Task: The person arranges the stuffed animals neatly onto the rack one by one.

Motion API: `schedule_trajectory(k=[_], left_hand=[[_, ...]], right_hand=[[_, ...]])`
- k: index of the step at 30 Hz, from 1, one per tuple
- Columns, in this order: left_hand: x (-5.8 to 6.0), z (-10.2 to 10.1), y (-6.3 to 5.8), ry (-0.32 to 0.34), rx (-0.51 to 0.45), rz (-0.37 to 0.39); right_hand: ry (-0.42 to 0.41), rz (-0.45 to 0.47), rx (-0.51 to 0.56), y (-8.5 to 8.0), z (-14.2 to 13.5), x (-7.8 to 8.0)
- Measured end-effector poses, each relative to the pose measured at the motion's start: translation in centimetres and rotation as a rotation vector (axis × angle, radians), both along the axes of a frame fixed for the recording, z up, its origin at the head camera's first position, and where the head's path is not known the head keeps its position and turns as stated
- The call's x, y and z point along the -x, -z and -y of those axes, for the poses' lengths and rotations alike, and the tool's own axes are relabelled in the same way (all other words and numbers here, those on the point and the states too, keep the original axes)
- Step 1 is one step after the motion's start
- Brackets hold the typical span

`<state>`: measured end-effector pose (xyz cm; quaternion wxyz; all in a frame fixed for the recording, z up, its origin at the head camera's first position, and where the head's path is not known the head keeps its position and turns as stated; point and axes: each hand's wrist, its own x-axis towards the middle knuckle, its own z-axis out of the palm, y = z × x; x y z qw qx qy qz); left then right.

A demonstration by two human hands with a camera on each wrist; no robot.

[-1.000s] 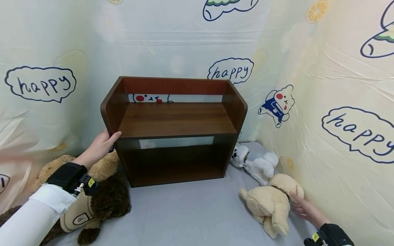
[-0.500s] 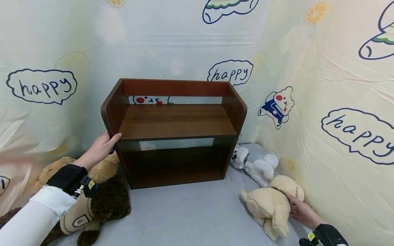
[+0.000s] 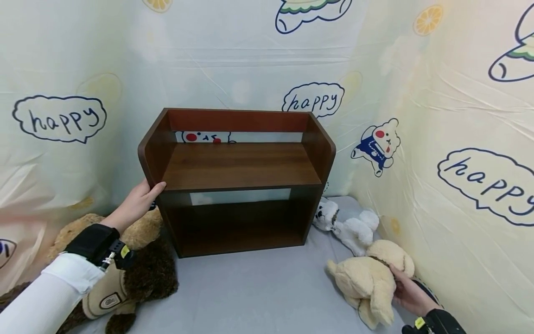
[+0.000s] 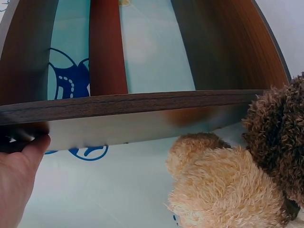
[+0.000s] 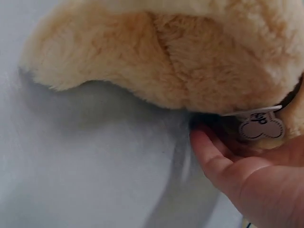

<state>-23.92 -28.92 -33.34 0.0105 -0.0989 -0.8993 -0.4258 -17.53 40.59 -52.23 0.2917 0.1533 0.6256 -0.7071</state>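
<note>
Shelf (image 3: 242, 167): brown, two-tier, upright on grey cloth (image 3: 238, 292), centre. Left hand (image 3: 132, 204): grips the shelf's left side panel, thumb on the front edge. Beige dog (image 3: 360, 283): plush, lying right of the shelf. Right hand (image 3: 410, 291): at the dog's neck, fingertips hidden beneath; grasp cannot be told. White toy (image 3: 354, 230): just behind the dog. Brown toy (image 3: 150, 269): left of the shelf.

Diffuse light is brightening the backdrop (image 3: 233, 60) while shadows are darkening the lower half of the shelf (image 3: 246, 167) and pooling beneath a slightly blurred plush toy (image 5: 199, 66).
</note>
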Motion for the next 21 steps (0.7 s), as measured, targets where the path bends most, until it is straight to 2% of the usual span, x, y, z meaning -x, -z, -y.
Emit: schedule_trajectory(k=[5,12,15,18,21], left_hand=[[0.0,0.0,-0.1,-0.002,-0.017,0.008],[-0.2,0.2,0.1,-0.010,-0.016,0.017],[-0.2,0.1,0.2,-0.010,-0.014,0.020],[-0.1,0.1,0.2,-0.011,-0.014,0.026],[0.0,0.1,0.1,-0.012,-0.018,0.030]], right_hand=[[0.024,0.004,0.127,0.5,0.0,0.0],[0.073,0.033,0.420,1.1,0.6,0.4],[0.073,0.037,0.464,1.2,0.9,0.4],[0.051,0.034,0.494,1.3,0.9,0.5],[0.013,0.037,0.567,1.4,0.8,0.6]])
